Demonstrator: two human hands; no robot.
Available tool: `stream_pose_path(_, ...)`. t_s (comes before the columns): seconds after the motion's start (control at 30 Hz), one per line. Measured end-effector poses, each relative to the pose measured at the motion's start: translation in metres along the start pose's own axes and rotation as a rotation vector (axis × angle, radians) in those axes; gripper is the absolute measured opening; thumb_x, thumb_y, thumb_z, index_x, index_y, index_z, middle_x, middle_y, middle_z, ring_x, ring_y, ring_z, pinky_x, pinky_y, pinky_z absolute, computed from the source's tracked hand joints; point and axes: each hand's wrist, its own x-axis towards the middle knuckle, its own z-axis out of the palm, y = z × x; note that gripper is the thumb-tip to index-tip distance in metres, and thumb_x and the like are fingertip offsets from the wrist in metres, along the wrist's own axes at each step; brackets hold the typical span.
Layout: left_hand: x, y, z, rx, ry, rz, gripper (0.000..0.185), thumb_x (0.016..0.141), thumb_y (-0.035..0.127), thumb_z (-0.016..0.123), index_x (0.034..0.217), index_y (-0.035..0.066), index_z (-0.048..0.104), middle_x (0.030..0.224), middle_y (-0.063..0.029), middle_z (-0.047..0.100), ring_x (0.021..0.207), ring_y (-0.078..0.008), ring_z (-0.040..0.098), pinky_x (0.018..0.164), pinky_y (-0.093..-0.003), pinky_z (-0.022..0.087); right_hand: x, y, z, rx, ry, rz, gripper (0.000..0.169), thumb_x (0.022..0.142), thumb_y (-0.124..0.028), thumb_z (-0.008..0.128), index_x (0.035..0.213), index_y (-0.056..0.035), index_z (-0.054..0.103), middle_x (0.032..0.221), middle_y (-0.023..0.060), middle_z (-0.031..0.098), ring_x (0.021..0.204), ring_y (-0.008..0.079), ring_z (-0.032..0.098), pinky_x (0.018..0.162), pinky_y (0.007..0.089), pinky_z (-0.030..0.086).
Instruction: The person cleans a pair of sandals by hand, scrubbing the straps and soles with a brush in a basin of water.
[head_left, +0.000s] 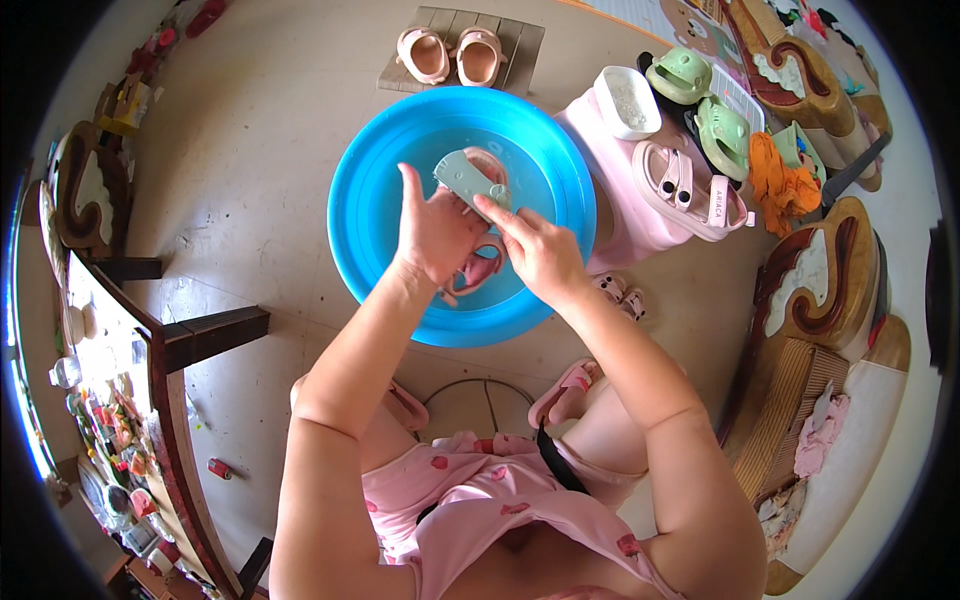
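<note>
A blue plastic basin (360, 247) holds water and pink footwear. One pink shoe (491, 163) lies behind a grey-green scrubbing brush (461, 174); another pink shoe (480, 271) is between and below my hands. My right hand (544, 259) holds the brush at its near end, with the index finger stretched along it. My left hand (442, 236) is palm up over the basin, thumb spread, its fingers partly hidden beneath the brush. Whether the bristles touch those fingers is unclear.
Beyond the basin, pink clogs (451, 56) stand on a low wooden stool (521, 45). At right, a pink stool (645, 238) bears a white container (628, 103), green clogs (722, 136) and a pink sandal (686, 187). An orange cloth (780, 184) lies beside them. A table (176, 450) stands left.
</note>
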Motion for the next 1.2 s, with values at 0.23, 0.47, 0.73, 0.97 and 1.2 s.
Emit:
stream_pose_path(0.23, -0.006, 0.032, 0.004, -0.076, 0.075, 0.125, 0.102, 0.082, 0.081, 0.023, 0.142, -0.001, 0.031, 0.14, -0.0175, 0.04, 0.13, -0.0345, 0.036, 0.113, -0.0466, 0.021, -0.004, 0.005, -0.002, -0.045, 0.012, -0.047, 0.06, 0.085, -0.007, 0.061, 0.136, -0.0351, 0.046, 0.069, 0.0065, 0.053, 0.051, 0.0242, 0.056, 0.046, 0.0353, 0.05)
stream_pose_path(0.47, -0.003, 0.044, 0.005, -0.057, 0.116, 0.288, 0.091, 0.087, 0.075, 0.023, 0.138, 0.002, 0.037, 0.139, -0.015, 0.042, 0.131, -0.0317, 0.037, 0.114, -0.0473, 0.019, -0.008, 0.012, -0.009, 0.084, 0.131, -0.039, 0.058, 0.085, -0.006, 0.062, 0.135, -0.0332, 0.049, 0.066, 0.004, 0.051, 0.05, 0.0217, 0.053, 0.046, 0.0345, 0.049)
stream_pose_path(0.73, -0.003, 0.012, 0.014, 0.109, 0.105, 0.125, 0.098, 0.083, 0.081, 0.017, 0.139, 0.003, 0.036, 0.135, -0.0141, 0.048, 0.126, -0.0268, 0.044, 0.111, -0.0419, 0.026, -0.002, 0.011, -0.012, 0.048, 0.126, -0.028, 0.058, 0.085, -0.006, 0.061, 0.135, -0.0324, 0.049, 0.066, 0.0044, 0.051, 0.05, 0.0216, 0.053, 0.046, 0.0345, 0.049)
stream_pose_path(0.97, 0.0, -0.005, 0.011, 0.28, 0.029, 0.099, 0.093, 0.085, 0.078, 0.015, 0.141, 0.008, 0.035, 0.133, -0.012, 0.05, 0.122, -0.0268, 0.047, 0.11, -0.0417, 0.03, 0.004, 0.01, -0.013, 0.08, 0.116, 0.001, 0.056, 0.086, -0.007, 0.06, 0.135, -0.032, 0.049, 0.069, 0.0079, 0.056, 0.054, 0.0249, 0.058, 0.05, 0.0365, 0.051)
stream_pose_path(1.2, -0.001, -0.019, 0.002, 0.627, 0.095, -0.007, 0.096, 0.083, 0.08, 0.012, 0.139, 0.006, 0.035, 0.118, -0.0099, 0.052, 0.087, -0.0186, 0.053, 0.071, -0.0317, 0.045, 0.011, 0.012, -0.013, 0.039, 0.121, -0.002, 0.056, 0.085, -0.008, 0.061, 0.133, -0.0331, 0.05, 0.072, 0.0095, 0.059, 0.058, 0.027, 0.061, 0.05, 0.0374, 0.051)
